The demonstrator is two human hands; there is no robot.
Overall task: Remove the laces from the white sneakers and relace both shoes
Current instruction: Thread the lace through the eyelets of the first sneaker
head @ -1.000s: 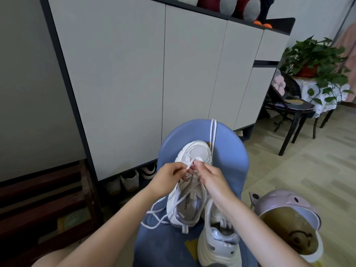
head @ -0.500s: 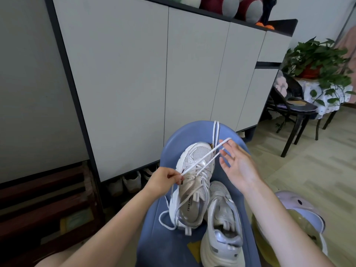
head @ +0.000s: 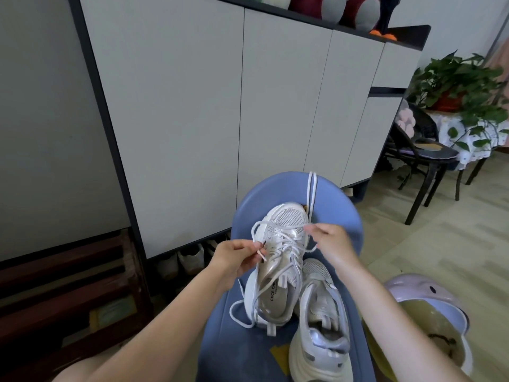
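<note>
Two white sneakers lie on a blue stool (head: pixel 341 221). The farther sneaker (head: pixel 278 260) has its white lace (head: pixel 286 241) partly threaded through the eyelets, with loose loops trailing off its left side. My left hand (head: pixel 237 257) pinches the lace tip beside the shoe's left edge. My right hand (head: pixel 330 241) pinches the other stretch of the lace at the shoe's right side near the toe. The nearer sneaker (head: pixel 319 326) sits unlaced at the front right. A second white lace (head: pixel 312 191) lies straight on the stool's far edge.
A grey cabinet (head: pixel 220 106) stands directly behind the stool, with shoes under it. A lilac helmet-like bin (head: pixel 429 299) sits on the floor at the right. A black chair (head: pixel 424 155) and a potted plant (head: pixel 454 81) are at the far right. Dark wooden slats (head: pixel 55 285) are at the left.
My right hand came back down from its raised, spread pose and now pinches the lace at the shoe. My left hand shifted slightly and holds the lace tip; a loop now stands over the toe.
</note>
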